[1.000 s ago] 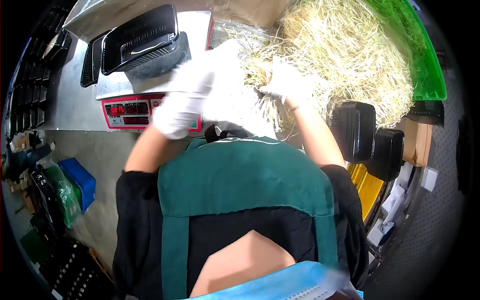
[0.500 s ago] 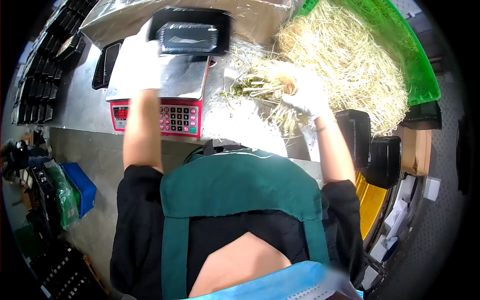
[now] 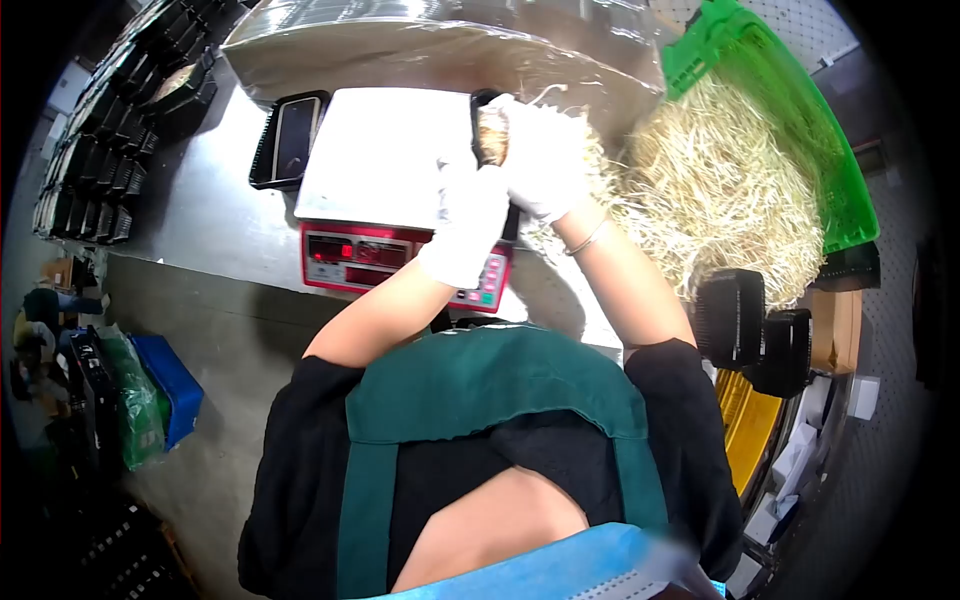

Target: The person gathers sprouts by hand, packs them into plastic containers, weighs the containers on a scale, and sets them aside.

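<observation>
At twelve o'clock, the right hand (image 3: pixel 545 165) covers sprouts (image 3: pixel 492 136) in a black tray (image 3: pixel 480 103), left hand (image 3: pixel 468 222) alongside. Glare hides whether either's fingers grip.

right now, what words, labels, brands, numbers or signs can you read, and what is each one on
Nothing can be read for certain.
Red lit digits on the display of the scale: too blurred.
Print on the scale's front panel: too small.
Marks on its keys: too small.

This looks like a food-packing workspace. A digital scale (image 3: pixel 385 160), stacked black trays (image 3: pixel 95 150) and a green crate (image 3: pixel 845 170) of sprouts (image 3: pixel 725 185) show it.
</observation>
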`<state>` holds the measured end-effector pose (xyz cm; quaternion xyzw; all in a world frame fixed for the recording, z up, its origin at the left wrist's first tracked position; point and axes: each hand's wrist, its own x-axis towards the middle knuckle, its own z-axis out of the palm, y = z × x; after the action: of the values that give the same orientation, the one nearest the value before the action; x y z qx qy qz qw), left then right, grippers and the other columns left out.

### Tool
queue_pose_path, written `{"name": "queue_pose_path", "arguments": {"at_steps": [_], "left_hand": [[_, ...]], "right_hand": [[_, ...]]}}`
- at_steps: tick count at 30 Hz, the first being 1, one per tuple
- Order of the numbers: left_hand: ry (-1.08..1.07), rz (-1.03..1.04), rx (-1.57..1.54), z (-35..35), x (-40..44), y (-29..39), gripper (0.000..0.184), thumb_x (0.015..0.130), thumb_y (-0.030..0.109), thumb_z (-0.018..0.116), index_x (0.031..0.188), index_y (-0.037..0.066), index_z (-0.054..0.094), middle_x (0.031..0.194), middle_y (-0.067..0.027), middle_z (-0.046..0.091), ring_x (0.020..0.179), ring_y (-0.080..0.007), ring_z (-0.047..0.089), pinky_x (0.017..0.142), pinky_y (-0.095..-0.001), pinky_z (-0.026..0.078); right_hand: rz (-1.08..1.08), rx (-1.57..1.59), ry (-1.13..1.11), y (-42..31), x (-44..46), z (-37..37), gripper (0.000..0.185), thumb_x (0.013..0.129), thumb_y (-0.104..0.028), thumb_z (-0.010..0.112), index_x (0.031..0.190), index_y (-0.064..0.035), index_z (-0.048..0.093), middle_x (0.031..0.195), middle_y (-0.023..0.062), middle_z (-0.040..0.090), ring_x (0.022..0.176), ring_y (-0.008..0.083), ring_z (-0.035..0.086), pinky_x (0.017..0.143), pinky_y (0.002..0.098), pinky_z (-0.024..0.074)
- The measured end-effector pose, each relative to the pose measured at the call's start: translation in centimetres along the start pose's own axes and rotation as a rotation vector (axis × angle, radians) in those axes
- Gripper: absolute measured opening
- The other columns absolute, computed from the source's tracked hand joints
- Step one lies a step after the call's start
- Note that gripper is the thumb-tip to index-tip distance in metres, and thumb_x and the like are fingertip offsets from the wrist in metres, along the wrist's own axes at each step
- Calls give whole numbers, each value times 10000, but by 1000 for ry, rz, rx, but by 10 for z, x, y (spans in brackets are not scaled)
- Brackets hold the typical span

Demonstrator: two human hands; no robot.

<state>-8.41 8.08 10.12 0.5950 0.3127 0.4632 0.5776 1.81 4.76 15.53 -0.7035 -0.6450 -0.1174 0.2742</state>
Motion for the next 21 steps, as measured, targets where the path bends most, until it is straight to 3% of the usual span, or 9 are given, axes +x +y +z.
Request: {"name": "queue_pose_path", "arguments": {"at_steps": [2,5,8,12,13,17,18,20,21], "left_hand": [[-15,45,327,-52,28,-62,346,727,22,570,1065,-47,588,956,-105,609,873,-177,591,726,-284,505],[-347,438,966,-102,57,-83,153,831,172,598,876,57,688,815,-127,679,769,-248,659,709,-371,521],[-307,405,721,-96,60,-26,233,871,196,580,1010,30,667,911,-148,679,863,-267,656,764,-378,518],[-343,552,575,-70,49,8,601,888,301,636,1367,1,432,1296,-189,533,1179,-279,527,999,-391,421],[-457,513,489,-69,45,11,673,885,313,646,1425,17,374,1358,-193,492,1243,-290,487,1043,-403,384],[-633,535,696,-66,50,1,689,874,338,668,1417,26,383,1348,-191,509,1208,-287,525,997,-400,433],[-675,346,490,-64,49,-4,645,855,339,683,1365,25,444,1276,-188,555,1134,-290,567,943,-393,464],[-696,151,281,-62,54,-5,603,836,339,698,1312,23,505,1203,-186,600,1061,-293,610,888,-387,495],[-747,446,495,-62,59,5,528,825,327,701,1230,20,560,1109,-176,627,972,-295,626,829,-383,507]], "right_hand": [[75,57,-67,-29,8,26,451,703,-448,685,943,-70,639,841,167,657,759,316,644,686,424,512],[200,-120,-468,-57,23,39,434,734,-394,685,1018,-68,645,931,157,679,859,311,655,781,411,520],[53,-51,-374,-43,25,67,490,745,-428,684,1077,-72,632,990,170,665,924,299,641,833,394,507],[-123,215,-91,-22,17,44,582,743,-449,663,1137,-23,624,1142,254,597,1029,368,594,904,458,474],[-124,36,-283,-17,20,28,688,712,-517,675,1210,-53,576,1184,235,582,1076,360,572,937,449,453],[-62,-336,-807,18,23,-39,1048,535,-706,749,1375,-147,466,1273,150,559,1207,324,511,1014,435,398],[20,-275,-841,31,20,-47,1097,476,-678,800,1391,-184,451,1267,133,566,1216,330,506,1006,435,404],[-66,-250,-662,48,1,-48,836,559,-525,826,1290,-215,565,1118,117,603,1046,294,564,904,401,444],[-60,-239,-644,45,-1,-50,725,590,-512,815,1234,-244,622,1073,99,620,1007,281,582,869,390,472]]}}
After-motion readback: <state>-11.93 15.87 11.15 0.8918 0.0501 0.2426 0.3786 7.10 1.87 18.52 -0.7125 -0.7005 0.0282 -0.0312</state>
